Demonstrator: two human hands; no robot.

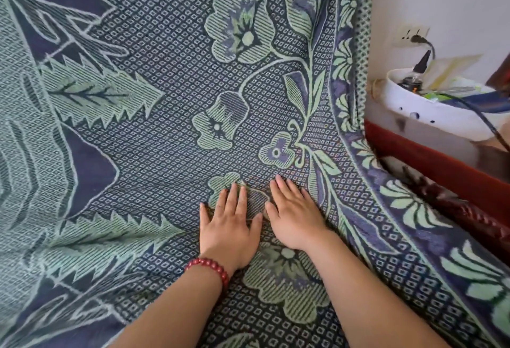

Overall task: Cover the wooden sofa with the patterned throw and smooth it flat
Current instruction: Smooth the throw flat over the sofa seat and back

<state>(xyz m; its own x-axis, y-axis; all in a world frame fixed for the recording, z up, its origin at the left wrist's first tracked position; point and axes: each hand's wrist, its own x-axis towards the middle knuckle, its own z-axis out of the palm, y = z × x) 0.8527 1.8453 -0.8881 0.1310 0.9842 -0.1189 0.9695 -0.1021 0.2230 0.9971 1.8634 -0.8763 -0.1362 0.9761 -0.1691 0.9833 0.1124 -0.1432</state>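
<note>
Both grips lie spread and flat, pinching nothing. My left grip point(229, 227), with the red bead bracelet point(207, 266) at its wrist, presses palm-down on the patterned throw point(154, 115). My right grip point(296, 219) presses just beside it, the thumbs almost meeting over a woven flower.

The right grip is the nearer to the red rail point(400, 146) of the wooden sofa point(447, 171), though both are well apart from it. The throw is spread away from the rail across everything I can see, and it climbs what I take for the backrest. Beside the rail its flowered border hangs in a loose curve and leaves the wood bare. Far from the rail, soft folds show in the leaf pattern. Beyond the rail stands a white tub point(430, 111) of odds and ends, with a cable running up to a wall socket point(411, 33).

I judge the covering nearly done and the smoothing in hand. The next move calls for flat palms sliding apart under light, even pressure, so slack runs out to the edges instead of bunching. After that, the border by the rail wants drawing square. Too much drag could pull the cloth off the far side.
</note>
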